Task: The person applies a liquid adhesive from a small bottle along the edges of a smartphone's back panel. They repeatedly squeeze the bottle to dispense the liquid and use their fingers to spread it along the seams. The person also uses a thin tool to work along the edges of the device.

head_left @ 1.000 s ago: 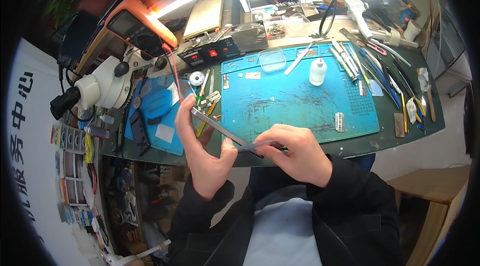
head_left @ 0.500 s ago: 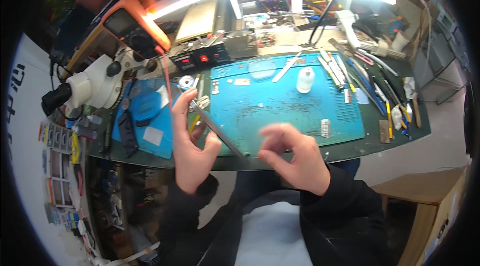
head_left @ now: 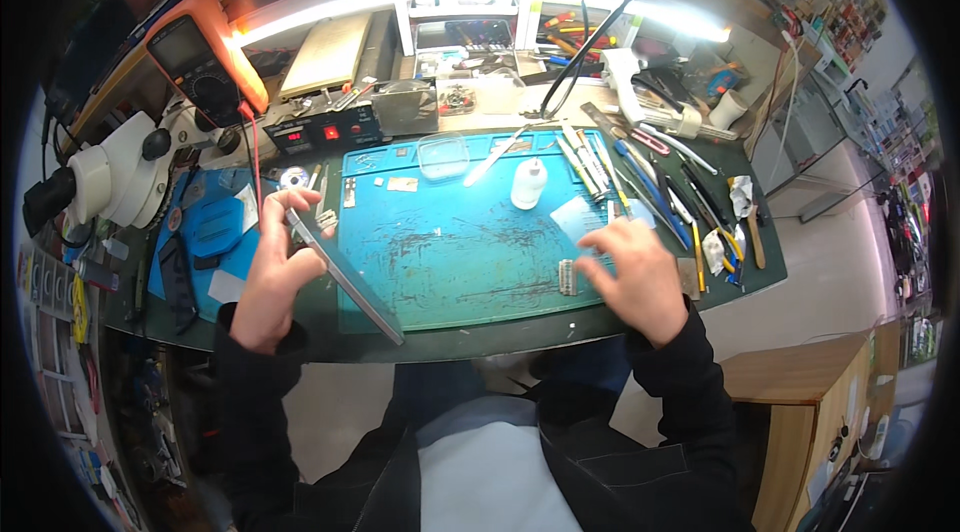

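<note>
On the left, my left hand point(head_left: 275, 277) grips a thin, flat, dark slab with a metallic edge point(head_left: 352, 282), phone- or tablet-like, tilted and seen almost edge-on. Its faces are mostly hidden. My right hand point(head_left: 637, 272) is over the right end of the blue work mat point(head_left: 450, 262), its fingers bent around the edge of a thin pale-blue sheet point(head_left: 574, 220). Below those fingertips lies a small metallic strip point(head_left: 567, 278). A white dropper bottle point(head_left: 528, 184) stands on the mat, near a clear plastic box point(head_left: 443, 158).
Pens, tweezers and other hand tools point(head_left: 680, 197) crowd the bench's right end. An orange multimeter point(head_left: 205, 67) and a black powered unit point(head_left: 325, 131) stand at the back left. A white microscope point(head_left: 110, 172) juts in at left, beside a blue octagonal tray point(head_left: 222, 229).
The view has swung right. My right hand has moved away from the slab to the mat's right end, where the pale sheet now shows at its fingers. My left hand keeps the slab.
</note>
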`<state>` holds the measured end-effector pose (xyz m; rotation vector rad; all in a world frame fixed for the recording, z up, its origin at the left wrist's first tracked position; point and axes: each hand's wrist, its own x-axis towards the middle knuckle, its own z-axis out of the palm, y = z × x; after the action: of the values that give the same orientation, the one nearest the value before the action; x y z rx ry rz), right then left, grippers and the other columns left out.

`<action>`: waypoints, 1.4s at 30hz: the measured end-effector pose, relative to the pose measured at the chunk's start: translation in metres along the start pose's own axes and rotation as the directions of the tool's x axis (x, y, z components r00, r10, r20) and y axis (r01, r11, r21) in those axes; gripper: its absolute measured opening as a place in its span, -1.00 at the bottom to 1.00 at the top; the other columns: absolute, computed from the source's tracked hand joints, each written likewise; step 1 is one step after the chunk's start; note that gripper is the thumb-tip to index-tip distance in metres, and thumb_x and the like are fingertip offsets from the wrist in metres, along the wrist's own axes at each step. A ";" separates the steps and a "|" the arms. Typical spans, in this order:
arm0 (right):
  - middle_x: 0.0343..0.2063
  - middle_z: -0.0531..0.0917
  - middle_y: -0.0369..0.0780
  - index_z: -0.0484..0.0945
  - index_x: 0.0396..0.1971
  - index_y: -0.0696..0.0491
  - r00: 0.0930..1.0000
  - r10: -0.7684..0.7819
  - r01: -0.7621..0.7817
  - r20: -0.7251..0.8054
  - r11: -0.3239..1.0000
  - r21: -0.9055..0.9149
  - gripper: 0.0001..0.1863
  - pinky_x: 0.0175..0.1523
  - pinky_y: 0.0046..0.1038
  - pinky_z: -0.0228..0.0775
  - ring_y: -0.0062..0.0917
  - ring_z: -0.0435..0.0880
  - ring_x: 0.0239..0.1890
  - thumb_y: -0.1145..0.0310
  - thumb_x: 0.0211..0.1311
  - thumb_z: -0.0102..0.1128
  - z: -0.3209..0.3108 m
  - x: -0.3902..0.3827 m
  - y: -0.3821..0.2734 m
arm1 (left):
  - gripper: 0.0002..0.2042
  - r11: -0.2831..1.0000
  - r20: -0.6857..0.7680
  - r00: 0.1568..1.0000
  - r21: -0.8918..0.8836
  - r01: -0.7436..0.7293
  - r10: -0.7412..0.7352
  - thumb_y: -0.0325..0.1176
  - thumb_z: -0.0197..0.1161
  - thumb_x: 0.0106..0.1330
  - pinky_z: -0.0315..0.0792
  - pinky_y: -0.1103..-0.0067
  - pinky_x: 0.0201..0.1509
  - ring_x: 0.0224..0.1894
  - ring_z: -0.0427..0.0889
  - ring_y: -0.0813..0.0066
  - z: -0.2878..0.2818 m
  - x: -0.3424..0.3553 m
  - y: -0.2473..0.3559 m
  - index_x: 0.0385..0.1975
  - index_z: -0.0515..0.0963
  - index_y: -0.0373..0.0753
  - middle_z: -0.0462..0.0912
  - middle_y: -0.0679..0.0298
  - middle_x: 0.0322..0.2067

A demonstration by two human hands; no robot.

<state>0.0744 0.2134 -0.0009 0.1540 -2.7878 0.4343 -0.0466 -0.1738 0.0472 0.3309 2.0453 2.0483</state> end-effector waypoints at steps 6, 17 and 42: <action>-0.19 0.58 -0.26 0.56 -0.17 -0.05 0.949 -0.019 0.010 0.315 1.000 0.028 -0.60 -0.09 -0.22 0.57 -0.27 0.65 -0.03 0.16 0.10 0.58 -0.009 0.013 -0.007 | -0.61 0.940 0.162 0.985 0.341 -0.007 -0.052 -0.40 0.39 0.36 0.45 0.64 -0.04 -0.09 0.50 0.66 -0.029 0.006 0.008 0.07 0.36 -0.21 0.48 0.31 -0.10; -0.30 0.71 -0.19 0.56 0.05 0.08 0.963 0.261 -0.252 0.065 0.791 0.558 -0.65 -0.23 -0.43 0.61 -0.47 0.80 -0.29 0.55 0.28 0.38 -0.009 0.008 -0.014 | -0.67 0.956 0.230 0.942 -0.102 0.275 -0.246 -0.42 0.36 0.47 0.54 0.58 0.10 -0.02 0.66 0.56 -0.031 -0.004 -0.016 0.14 0.45 -0.29 0.65 0.27 -0.04; -0.29 0.75 -0.21 0.76 -0.19 0.14 0.971 0.159 -0.069 -0.176 0.900 0.431 -0.88 -0.30 -0.54 0.52 -0.52 0.71 -0.34 0.53 0.29 0.44 -0.026 0.047 -0.001 | -0.31 0.530 0.486 0.746 0.525 -0.666 0.456 -0.41 0.46 0.31 0.52 0.27 0.27 0.21 0.62 0.01 0.124 0.087 -0.043 0.45 0.35 -0.29 0.65 0.00 0.18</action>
<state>0.0379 0.2178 0.0384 0.0353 -2.4668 1.0224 -0.0899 -0.0281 0.0043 1.5349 2.6243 1.2217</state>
